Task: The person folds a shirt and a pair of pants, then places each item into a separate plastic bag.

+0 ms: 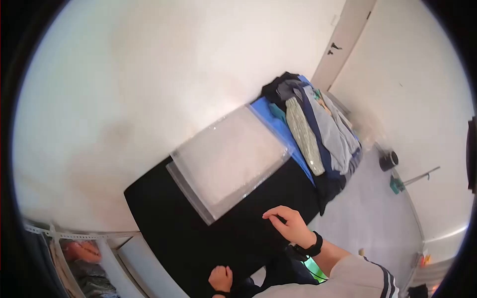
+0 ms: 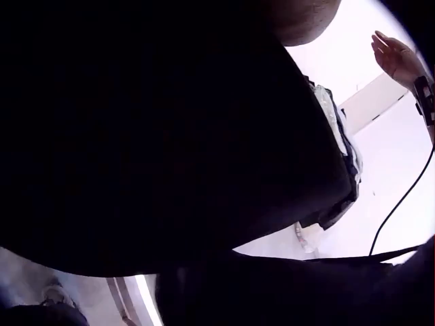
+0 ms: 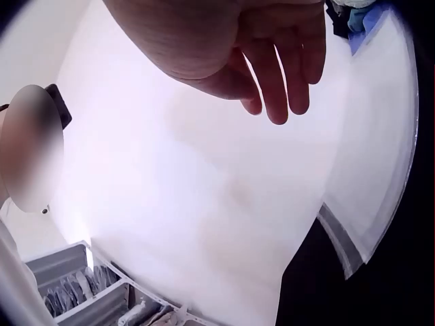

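Note:
A flat stack of clear, frosted plastic bags (image 1: 233,154) lies on the black table (image 1: 159,213) against the wall. My right hand (image 1: 289,226) hovers over the near right part of the table, apart from the bags. Its relaxed fingers (image 3: 275,88) hang slightly bent in the right wrist view and hold nothing. At the table's near edge is my left hand (image 1: 220,279), its fingers loosely curled with nothing visible in them. Only a small part of the left hand (image 2: 306,20) shows in the left wrist view.
A heap of folded clothes (image 1: 318,129) covers the table's far right end, with a blue cloth (image 1: 273,121) partly under the bags. Shelves (image 1: 109,263) with wrapped items stand at the left. A black bin (image 1: 388,161) and a green dustpan (image 1: 396,185) are on the floor.

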